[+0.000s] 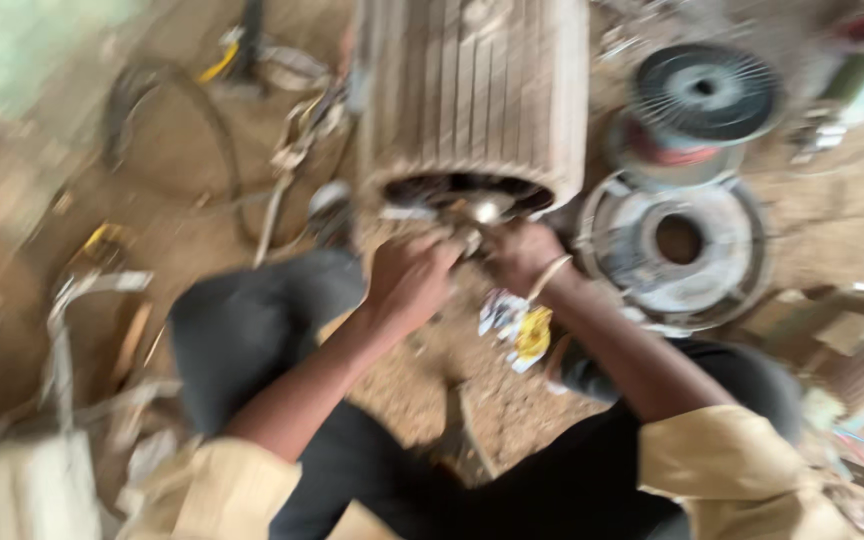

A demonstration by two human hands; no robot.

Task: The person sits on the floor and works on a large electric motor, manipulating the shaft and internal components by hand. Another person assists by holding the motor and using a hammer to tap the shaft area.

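The frame is blurred by motion. A large ribbed motor housing (472, 95) lies on the dirt floor with its open end toward me. My left hand (410, 278) and my right hand (520, 255) are both at that open end, fingers curled near a small shiny metal part (487, 210) at the rim. What exactly each hand grips is too smeared to make out. A thin bangle sits on my right wrist. My knees in dark trousers (252, 325) frame the hands.
A round metal end cover (677, 245) with a centre hole lies to the right, a dark wire spool (702, 95) behind it. Crumpled yellow-and-white wrapper (517, 325) lies between my knees. Cables and scrap lie at left, a cardboard piece (832, 335) at right.
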